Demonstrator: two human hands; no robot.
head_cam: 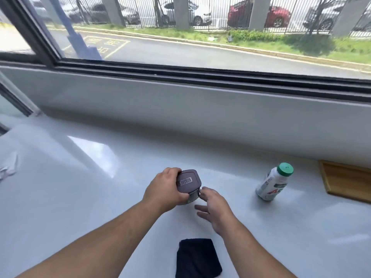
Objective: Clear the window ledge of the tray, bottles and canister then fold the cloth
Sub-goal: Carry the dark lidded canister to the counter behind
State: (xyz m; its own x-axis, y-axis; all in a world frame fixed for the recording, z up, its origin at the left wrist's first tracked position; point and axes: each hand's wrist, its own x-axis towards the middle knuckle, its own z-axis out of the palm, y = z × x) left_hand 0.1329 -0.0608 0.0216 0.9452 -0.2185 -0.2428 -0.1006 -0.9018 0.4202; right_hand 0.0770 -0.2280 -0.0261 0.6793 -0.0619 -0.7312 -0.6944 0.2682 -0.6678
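Note:
A grey-purple canister (189, 181) with a square lid stands on the white ledge (100, 177) near the middle. My left hand (163, 189) grips its lid and left side. My right hand (213, 205) is beside it on the right, fingers spread, with a fingertip touching the lid's front clasp. A white bottle (272, 183) with a green cap stands to the right, apart from both hands. A wooden tray (349, 182) lies at the far right edge, partly out of view. A dark folded cloth (197, 258) lies near the front, between my forearms.
The window frame (200, 77) and a low white wall run along the back of the ledge. Something pale and crumpled (8, 169) lies at the far left edge. Through the glass I see a road, a fence and parked cars.

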